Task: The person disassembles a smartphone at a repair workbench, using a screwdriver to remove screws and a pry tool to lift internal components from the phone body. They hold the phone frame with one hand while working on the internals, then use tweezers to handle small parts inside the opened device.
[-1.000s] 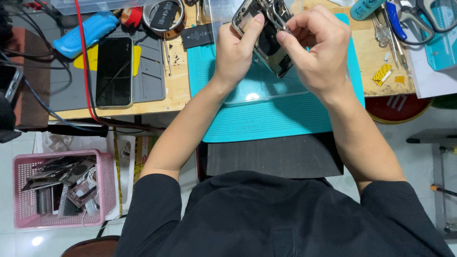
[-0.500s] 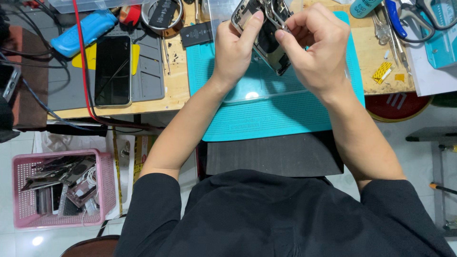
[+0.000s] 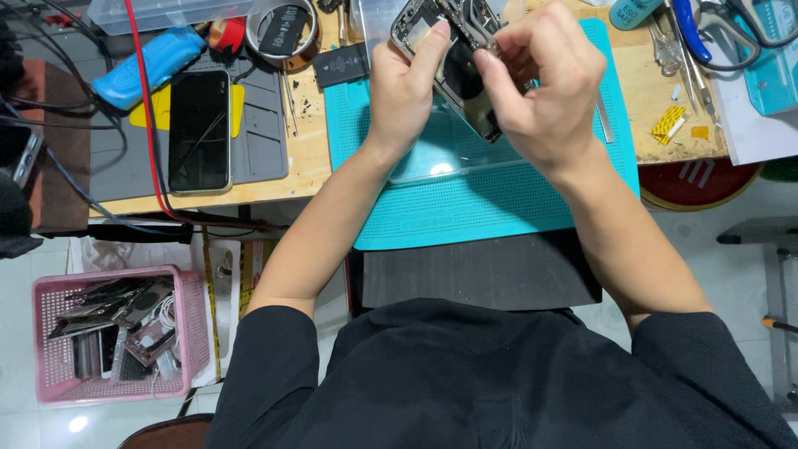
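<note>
Now, above the teal mat (image 3: 499,208) on the counter, the left hand (image 3: 405,91) clamps the opened phone (image 3: 453,62) by its edge while the right hand (image 3: 544,91) pinches inside it; light, stiff, probably fragile, best gripped by the frame.

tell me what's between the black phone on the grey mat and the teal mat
In the head view, a bare strip of wooden bench separates the black phone, lying on the grey mat, from the teal mat.
</note>
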Motion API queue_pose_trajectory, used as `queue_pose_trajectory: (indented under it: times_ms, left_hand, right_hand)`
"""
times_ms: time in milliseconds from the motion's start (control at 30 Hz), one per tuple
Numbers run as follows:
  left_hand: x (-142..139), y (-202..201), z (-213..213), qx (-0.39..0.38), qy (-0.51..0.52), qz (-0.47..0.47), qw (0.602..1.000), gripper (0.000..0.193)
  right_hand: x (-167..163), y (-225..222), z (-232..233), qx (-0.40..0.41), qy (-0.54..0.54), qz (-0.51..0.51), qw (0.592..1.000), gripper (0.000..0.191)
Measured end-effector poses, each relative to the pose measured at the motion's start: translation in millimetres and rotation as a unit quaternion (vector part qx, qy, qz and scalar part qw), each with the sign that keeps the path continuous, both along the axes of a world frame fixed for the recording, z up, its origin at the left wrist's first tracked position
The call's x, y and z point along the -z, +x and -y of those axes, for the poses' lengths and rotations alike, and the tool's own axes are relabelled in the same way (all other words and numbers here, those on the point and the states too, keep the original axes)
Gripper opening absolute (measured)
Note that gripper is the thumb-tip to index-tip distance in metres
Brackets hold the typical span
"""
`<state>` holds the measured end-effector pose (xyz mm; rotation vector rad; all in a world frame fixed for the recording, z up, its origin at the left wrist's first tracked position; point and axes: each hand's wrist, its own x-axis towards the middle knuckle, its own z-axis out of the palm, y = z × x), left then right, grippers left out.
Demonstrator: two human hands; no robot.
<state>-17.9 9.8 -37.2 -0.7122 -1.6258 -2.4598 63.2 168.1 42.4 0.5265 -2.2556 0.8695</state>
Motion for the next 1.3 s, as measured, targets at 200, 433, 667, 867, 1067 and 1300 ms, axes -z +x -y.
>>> queue_pose_trajectory:
  times_ms: [200,433,667,867,1067,1300]
  left_hand:
    - [-3,0,0,0.021,0.034,0.028,0.999,0.022]
    - [-8,1,2,0.015,0.046,0.042,0.998,0.023]
    - [-11,2,2,0.029,0.069,0.061,0.995,0.02]
    - [-9,2,2,0.038,0.073,0.066,0.994,0.02]
    - [-8,2,2,0.044,0.065,0.056,0.995,0.02]
    - [-8,1,3,0.053,0.058,0.043,0.996,0.021]
  right_hand:
    - [-2,-1,-6,-0.029,-0.025,0.013,0.999,0.009]
    - [-6,0,-5,-0.032,-0.046,0.036,0.998,0.02]
    - [-12,0,-6,-0.023,0.027,-0.052,0.998,0.026]
    - [-11,0,-5,0.012,0.041,-0.034,0.999,0.022]
    - [-8,-1,-7,0.003,0.057,-0.067,0.996,0.02]
    - [-11,2,-5,0.025,0.043,-0.037,0.998,0.018]
